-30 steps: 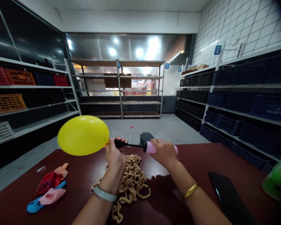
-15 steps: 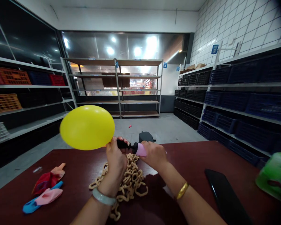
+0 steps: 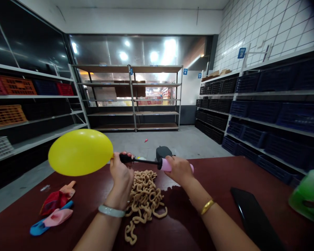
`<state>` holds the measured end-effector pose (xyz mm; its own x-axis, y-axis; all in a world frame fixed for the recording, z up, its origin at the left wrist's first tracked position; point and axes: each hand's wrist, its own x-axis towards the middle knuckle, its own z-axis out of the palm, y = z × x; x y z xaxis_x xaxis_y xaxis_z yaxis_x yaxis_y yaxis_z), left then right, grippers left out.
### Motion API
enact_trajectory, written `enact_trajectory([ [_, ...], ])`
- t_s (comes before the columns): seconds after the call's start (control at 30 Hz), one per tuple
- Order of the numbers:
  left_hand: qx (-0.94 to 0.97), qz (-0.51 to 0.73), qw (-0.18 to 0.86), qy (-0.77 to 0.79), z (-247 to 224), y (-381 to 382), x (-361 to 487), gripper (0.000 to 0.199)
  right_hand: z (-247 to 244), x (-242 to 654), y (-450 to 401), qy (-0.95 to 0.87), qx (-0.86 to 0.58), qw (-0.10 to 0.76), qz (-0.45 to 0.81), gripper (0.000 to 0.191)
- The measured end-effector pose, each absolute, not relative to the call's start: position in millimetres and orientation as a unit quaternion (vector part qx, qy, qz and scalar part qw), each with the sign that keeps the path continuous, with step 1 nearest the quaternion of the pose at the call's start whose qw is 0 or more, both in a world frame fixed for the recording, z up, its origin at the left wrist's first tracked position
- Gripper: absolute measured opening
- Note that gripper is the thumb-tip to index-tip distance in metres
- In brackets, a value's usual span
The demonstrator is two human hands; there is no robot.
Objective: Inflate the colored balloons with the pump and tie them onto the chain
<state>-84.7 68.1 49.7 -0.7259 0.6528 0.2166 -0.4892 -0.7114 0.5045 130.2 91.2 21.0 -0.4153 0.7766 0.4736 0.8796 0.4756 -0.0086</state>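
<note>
Inflated balloon (image 3: 80, 152): plain yellow, pale highlights
Hand pump (image 3: 164, 165): black toward the balloon, pink at the far end
Limp balloons (image 3: 54, 203): red, blue, pink, peach-orange
Curled pieces (image 3: 143, 198): tan
Tabletop (image 3: 219, 174): dark reddish brown
Left bangle (image 3: 111, 211): milky pale grey
Right bangle (image 3: 207, 207): gold
Flat slab (image 3: 253, 216): black
Container (image 3: 308, 195): green
Wall tiles (image 3: 267, 28): white, dark grid lines

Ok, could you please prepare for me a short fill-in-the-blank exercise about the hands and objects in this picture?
1. The colour of the inflated balloon is ____.
2. The right hand grips the ____-coloured part of the pump.
3. From the person's view, the limp balloons lie on the ____ side of the table.

Missing words: yellow; pink; left.
</note>
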Motion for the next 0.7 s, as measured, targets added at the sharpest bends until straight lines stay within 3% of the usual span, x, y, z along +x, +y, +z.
enact_trajectory([
  [0.3, 0.225, 0.868, 0.397, 0.197, 34.4, 54.8, -20.8, 0.023, 23.5, 105.5, 68.1, -0.831, -0.484, 0.261, -0.079, 0.034],
  [0.57, 0.253, 0.855, 0.421, 0.168, 55.9, 39.3, -27.6, 0.02, 25.8, 99.4, 63.0, -0.833, -0.469, 0.29, -0.044, 0.038],
  [0.7, 0.262, 0.87, 0.38, 0.171, 66.3, 40.1, -55.0, 0.02, 17.8, 103.2, 74.4, -0.841, -0.459, 0.282, -0.052, 0.041],
])
